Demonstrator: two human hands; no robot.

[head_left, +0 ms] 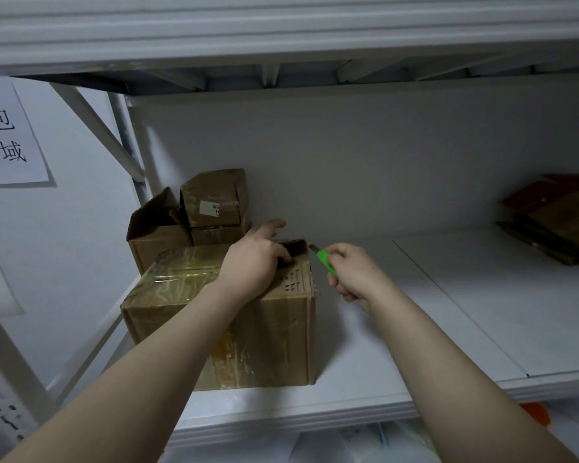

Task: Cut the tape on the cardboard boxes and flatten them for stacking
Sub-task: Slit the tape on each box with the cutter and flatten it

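Meanwhile left hand (254, 259) gripped taped box (221, 315) top, steadying it; right hand (351, 275) clenched green cutter (325, 260), blade near far-right corner.

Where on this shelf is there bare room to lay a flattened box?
The widest bare patch of shelf lies between the big taped box and the flattened cardboard pile at the far right, running back to the rear wall. The left end is crowded: smaller boxes stack behind the big box.
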